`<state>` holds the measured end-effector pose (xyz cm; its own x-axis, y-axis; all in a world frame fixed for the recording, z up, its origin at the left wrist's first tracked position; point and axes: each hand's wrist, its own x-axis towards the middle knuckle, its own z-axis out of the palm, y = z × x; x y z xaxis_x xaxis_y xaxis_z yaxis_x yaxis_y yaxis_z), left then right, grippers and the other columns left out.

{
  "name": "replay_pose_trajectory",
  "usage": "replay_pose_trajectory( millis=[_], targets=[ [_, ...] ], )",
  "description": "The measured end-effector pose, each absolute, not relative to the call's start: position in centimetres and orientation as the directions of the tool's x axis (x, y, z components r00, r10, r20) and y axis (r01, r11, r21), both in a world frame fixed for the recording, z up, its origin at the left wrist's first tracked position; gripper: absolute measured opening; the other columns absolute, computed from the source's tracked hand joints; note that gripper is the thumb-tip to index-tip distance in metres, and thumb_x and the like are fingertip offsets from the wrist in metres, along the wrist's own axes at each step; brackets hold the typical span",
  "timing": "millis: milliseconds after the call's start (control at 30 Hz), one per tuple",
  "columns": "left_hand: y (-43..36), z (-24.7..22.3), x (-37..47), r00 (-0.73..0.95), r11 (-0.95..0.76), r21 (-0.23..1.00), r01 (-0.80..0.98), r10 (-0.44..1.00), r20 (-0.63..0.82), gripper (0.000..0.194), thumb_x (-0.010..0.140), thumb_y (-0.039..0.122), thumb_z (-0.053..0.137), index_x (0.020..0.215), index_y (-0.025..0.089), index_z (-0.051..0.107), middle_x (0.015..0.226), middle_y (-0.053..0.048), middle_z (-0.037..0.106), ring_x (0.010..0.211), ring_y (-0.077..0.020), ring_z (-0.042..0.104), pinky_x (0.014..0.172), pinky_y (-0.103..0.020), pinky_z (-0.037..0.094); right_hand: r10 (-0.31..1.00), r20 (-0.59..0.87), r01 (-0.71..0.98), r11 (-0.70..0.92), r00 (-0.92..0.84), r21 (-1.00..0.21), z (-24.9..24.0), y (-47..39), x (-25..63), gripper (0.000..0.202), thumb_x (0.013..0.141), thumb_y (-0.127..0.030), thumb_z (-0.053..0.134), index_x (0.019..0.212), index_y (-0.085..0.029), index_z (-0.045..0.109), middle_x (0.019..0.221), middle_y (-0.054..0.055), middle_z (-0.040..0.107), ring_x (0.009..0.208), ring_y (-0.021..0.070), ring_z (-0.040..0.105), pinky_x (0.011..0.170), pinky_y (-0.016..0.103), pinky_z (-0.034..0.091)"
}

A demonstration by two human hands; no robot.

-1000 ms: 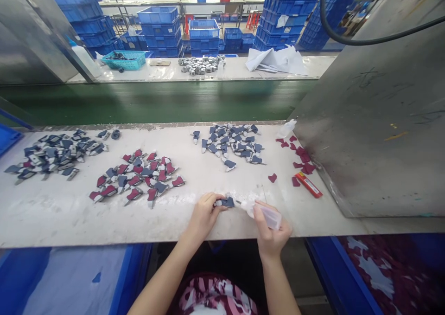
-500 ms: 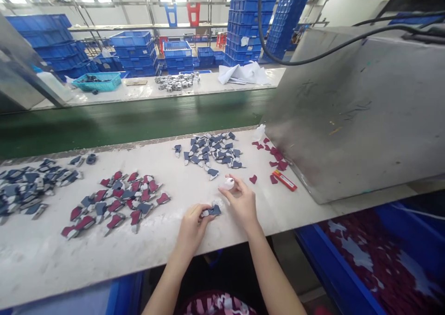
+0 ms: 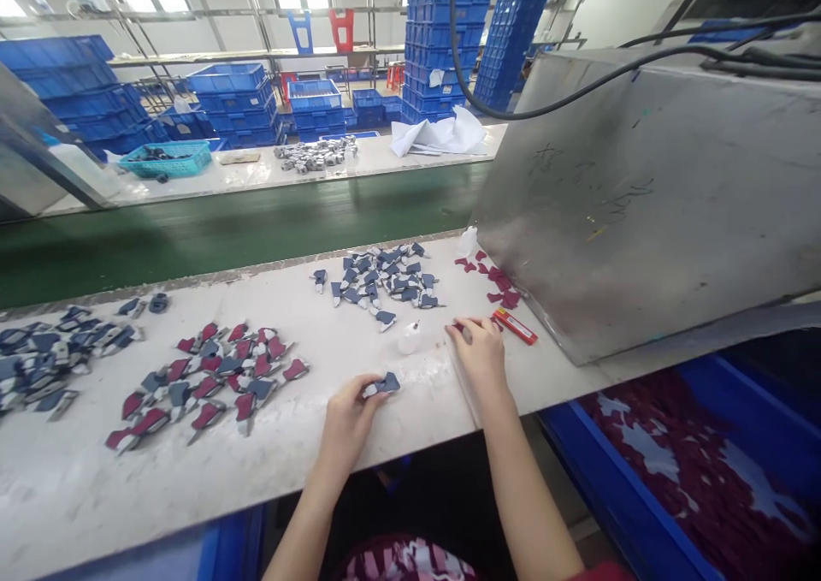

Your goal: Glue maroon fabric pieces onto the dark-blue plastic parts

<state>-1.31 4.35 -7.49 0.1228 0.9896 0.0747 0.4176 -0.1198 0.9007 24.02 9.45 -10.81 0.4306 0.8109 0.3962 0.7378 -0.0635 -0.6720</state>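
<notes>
Head view: we see the left hand (image 3: 347, 412) pinching a blue part (image 3: 390, 382) over the bench (image 3: 420, 406), a bottle (image 3: 409, 340) just beyond, the right hand (image 3: 482, 358) nearby (whether it grasps anything, we cannot tell).

Left hand (image 3: 348, 412) pinches; right hand (image 3: 480, 354), farther forward, appears half-curled.

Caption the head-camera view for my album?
Left hand holding a dark blue part, right hand near a red packet.
</notes>
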Motion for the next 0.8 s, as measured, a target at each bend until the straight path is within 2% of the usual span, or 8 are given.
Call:
replay_pose_trajectory(
  millis=[167, 300, 400, 500, 633, 800],
  targets=[
    [3.9, -7.1, -1.2, 0.022, 0.082, 0.986, 0.146, 0.996, -0.086, 0.029, 0.080, 0.036, 0.072, 0.103, 0.018, 0.076, 0.093, -0.006, 0.081, 0.088, -0.0258, 0.077, 0.082, -0.036, 0.062, 0.774, 0.407, 0.689, -0.053, 0.485, -0.722, -9.8, 8.4, 23.6, 0.049, 0.097, -0.051, 0.043, 0.087, -0.016, 0.077, 0.087, 0.013, 0.066, 0.083, 0.0252, 0.060, 0.080, 0.041, 0.049],
    [3.1, -6.4, -0.4, -0.021, 0.162, 0.987, -0.017, 0.986, -0.162, 0.036, 0.075, 0.036, 0.077, 0.105, 0.016, 0.078, 0.090, -0.007, 0.081, 0.088, -0.0276, 0.078, 0.084, -0.038, 0.063, 0.745, 0.372, 0.602, -0.048, 0.553, -0.797, -7.8, 5.0, 22.2, 0.046, 0.096, -0.053, 0.049, 0.090, -0.015, 0.076, 0.091, 0.012, 0.071, 0.082, 0.0235, 0.066, 0.076, 0.037, 0.053],
    [2.4, -5.6, 0.3, -0.025, 0.180, 0.983, -0.029, 0.983, -0.181, 0.036, 0.074, 0.033, 0.080, 0.105, 0.016, 0.079, 0.083, -0.005, 0.081, 0.085, -0.0280, 0.078, 0.082, -0.037, 0.064, 0.814, 0.172, 0.312, -0.012, 0.554, -0.950, -6.3, 2.0, 19.5, 0.035, 0.088, -0.052, 0.064, 0.086, -0.019, 0.076, 0.088, 0.009, 0.076, 0.085, 0.0244, 0.071, 0.079, 0.037, 0.057],
    [2.0, -4.9, 0.8, -0.015, 0.175, 0.984, -0.029, 0.984, -0.175, 0.036, 0.075, 0.031, 0.080, 0.108, 0.016, 0.079, 0.078, -0.003, 0.080, 0.083, -0.0274, 0.078, 0.082, -0.037, 0.064, 0.890, 0.030, 0.118, -0.027, 0.454, -0.993, -5.0, 0.1, 16.8, 0.032, 0.080, -0.050, 0.074, 0.085, -0.019, 0.076, 0.083, 0.008, 0.078, 0.078, 0.0244, 0.073, 0.073, 0.036, 0.060],
    [1.6, -4.2, 1.2, 0.001, 0.165, 0.984, -0.071, 0.986, -0.165, 0.035, 0.074, 0.027, 0.079, 0.108, 0.016, 0.079, 0.081, -0.003, 0.081, 0.084, -0.0266, 0.078, 0.083, -0.037, 0.064, 0.911, -0.036, 0.051, -0.062, 0.411, -0.997, -4.0, -0.6, 15.2, 0.032, 0.075, -0.050, 0.079, 0.079, -0.018, 0.077, 0.080, 0.008, 0.077, 0.072, 0.0233, 0.073, 0.065, 0.032, 0.061],
    [1.4, -3.9, 1.3, 0.009, 0.189, 0.976, -0.109, 0.982, -0.189, 0.033, 0.073, 0.025, 0.079, 0.105, 0.017, 0.080, 0.089, -0.005, 0.082, 0.083, -0.0260, 0.078, 0.082, -0.036, 0.064, 0.918, -0.052, 0.063, -0.083, 0.394, -0.995, -3.4, -0.4, 15.1, 0.028, 0.074, -0.048, 0.080, 0.076, -0.019, 0.078, 0.078, 0.007, 0.077, 0.070, 0.0218, 0.072, 0.063, 0.029, 0.059]
  ],
)
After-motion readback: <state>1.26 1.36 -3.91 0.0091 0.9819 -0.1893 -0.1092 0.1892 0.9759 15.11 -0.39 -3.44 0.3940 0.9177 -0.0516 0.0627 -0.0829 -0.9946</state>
